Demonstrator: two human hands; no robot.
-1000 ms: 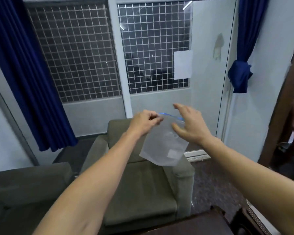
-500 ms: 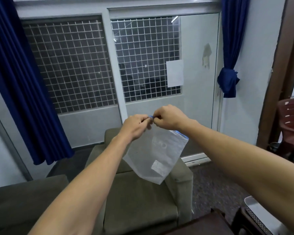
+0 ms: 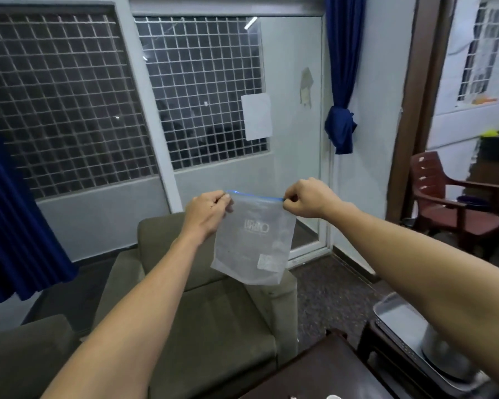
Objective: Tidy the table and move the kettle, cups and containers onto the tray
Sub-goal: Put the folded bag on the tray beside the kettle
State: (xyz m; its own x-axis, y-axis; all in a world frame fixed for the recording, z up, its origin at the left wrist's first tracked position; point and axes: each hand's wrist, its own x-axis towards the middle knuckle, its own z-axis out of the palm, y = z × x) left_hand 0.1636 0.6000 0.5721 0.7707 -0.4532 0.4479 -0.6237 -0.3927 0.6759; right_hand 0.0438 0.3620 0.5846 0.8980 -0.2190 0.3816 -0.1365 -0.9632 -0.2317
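Both hands, L (image 3: pixel 206 210) & R (image 3: pixel 307 198), pinch zip bag (image 3: pixel 254 240) over olive armchair (image 3: pixel 202 306), dark table (image 3: pixel 314 372) below

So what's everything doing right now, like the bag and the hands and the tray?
Zip bag: held up in the air, looks empty, hanging down.
Blue zip strip: stretched between both hands; sealed or not, cannot tell.
Left hand: pinching the bag's top left corner.
Right hand: pinching the top right corner.
Metal tray: lying flat, partly hidden by the right arm.
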